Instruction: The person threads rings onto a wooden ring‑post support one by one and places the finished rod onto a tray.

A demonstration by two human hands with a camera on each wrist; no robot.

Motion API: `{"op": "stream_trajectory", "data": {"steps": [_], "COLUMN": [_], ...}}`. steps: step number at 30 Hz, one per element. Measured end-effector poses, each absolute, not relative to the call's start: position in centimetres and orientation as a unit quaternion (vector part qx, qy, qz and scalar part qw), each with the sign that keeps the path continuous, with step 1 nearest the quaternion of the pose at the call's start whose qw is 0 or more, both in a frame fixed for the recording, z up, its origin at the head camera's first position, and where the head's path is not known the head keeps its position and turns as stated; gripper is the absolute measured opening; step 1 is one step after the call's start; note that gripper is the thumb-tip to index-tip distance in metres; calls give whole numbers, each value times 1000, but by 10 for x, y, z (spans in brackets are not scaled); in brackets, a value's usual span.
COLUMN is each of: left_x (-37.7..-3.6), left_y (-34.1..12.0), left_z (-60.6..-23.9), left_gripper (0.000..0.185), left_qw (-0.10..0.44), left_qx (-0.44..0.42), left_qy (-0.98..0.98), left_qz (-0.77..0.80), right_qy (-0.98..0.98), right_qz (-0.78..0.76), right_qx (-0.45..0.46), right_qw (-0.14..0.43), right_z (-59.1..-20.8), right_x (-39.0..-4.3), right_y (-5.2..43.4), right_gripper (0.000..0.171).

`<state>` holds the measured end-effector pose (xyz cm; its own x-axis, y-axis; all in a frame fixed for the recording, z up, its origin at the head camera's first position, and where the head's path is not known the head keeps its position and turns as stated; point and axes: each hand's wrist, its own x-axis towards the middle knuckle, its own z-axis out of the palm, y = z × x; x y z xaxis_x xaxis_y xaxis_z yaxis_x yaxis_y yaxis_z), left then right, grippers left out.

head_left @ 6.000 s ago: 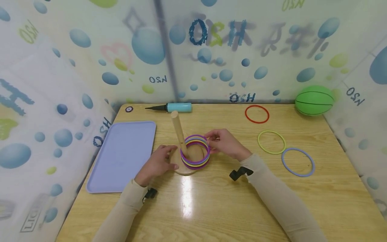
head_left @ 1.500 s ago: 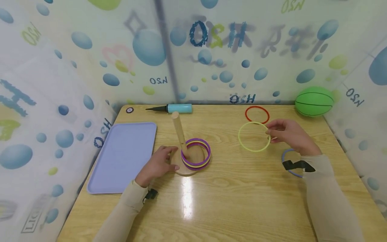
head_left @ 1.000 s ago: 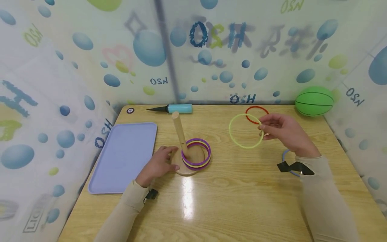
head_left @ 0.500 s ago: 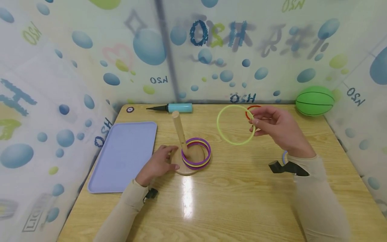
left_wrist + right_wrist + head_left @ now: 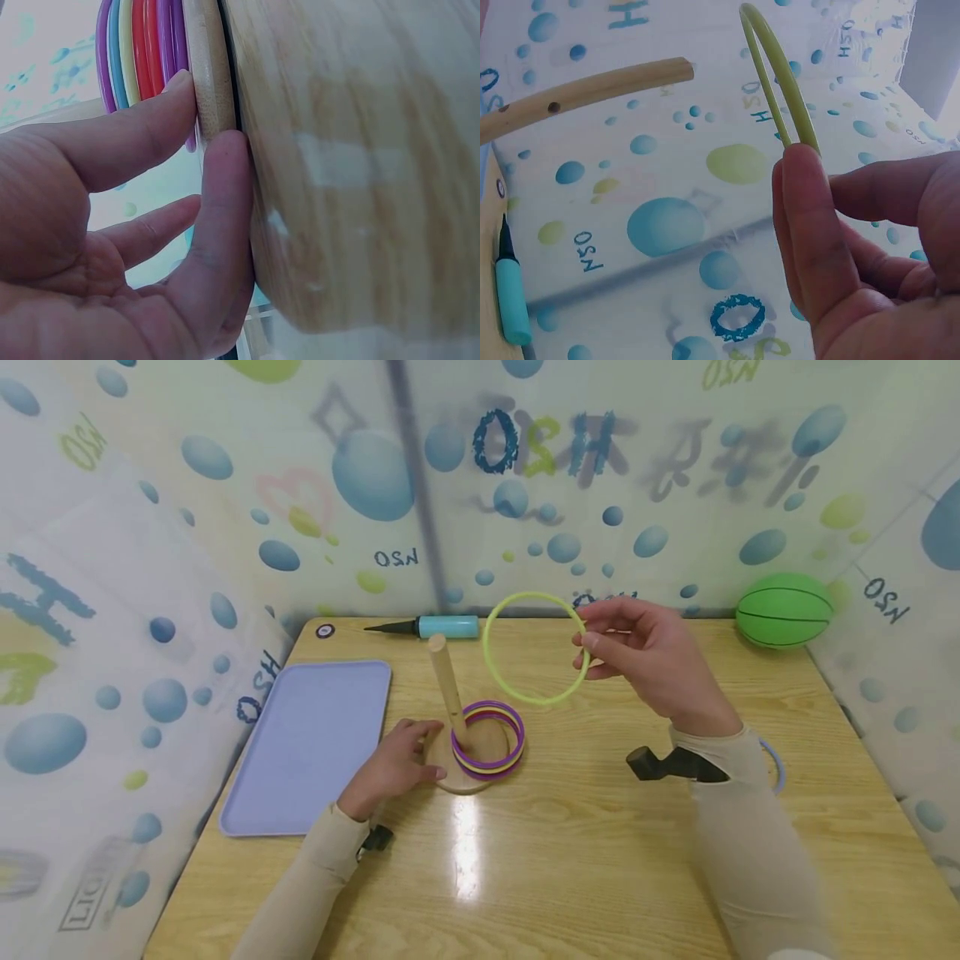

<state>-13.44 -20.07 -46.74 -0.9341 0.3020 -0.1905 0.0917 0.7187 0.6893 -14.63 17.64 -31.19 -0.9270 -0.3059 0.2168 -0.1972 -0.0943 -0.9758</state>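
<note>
Nearest to us, our left hand (image 5: 390, 768) rests on the table (image 5: 570, 860), fingers fairly straight and pressed against the edge of the round wooden base (image 5: 450, 781); the left wrist view shows the fingertips (image 5: 217, 161) flat on that rim, gripping nothing. On the base sits the stack of rings (image 5: 487, 739), purple and yellow showing, looped round the foot of the wooden peg (image 5: 446, 685), which leans a little to the left. Just left of our hand lies the lilac tray (image 5: 300, 752). Over to the right, a blue ring (image 5: 772, 764) peeks out from behind our right sleeve, flat on the table. Up in the air now, our right hand (image 5: 652, 660) pinches the yellow-green ring (image 5: 534, 647) by its right edge between thumb and fingers, and the ring hangs above the table just right of the peg's top, beside it rather than over it. The right wrist view has the ring edge-on, clamped at the fingertips. At the far edge we see the teal pump (image 5: 435, 627), and in the far right corner the green ball (image 5: 783, 610)
</note>
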Motion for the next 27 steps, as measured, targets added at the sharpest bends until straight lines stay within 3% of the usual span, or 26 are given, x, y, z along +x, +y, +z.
{"op": "stream_trajectory", "data": {"steps": [14,27], "left_x": [-134,-134], "left_y": [-200,-199], "left_z": [-468,-467], "left_gripper": [78,79], "left_qw": [138,126], "left_qx": [112,123], "left_qy": [920,921], "left_qz": [348,348], "right_qy": [650,657], "right_qz": [-734,-729], "right_qx": [-177,-130], "right_qw": [82,139], "right_z": [-329,-361], "right_x": [-168,-180], "right_y": [107,99], "right_gripper": [28,30]}}
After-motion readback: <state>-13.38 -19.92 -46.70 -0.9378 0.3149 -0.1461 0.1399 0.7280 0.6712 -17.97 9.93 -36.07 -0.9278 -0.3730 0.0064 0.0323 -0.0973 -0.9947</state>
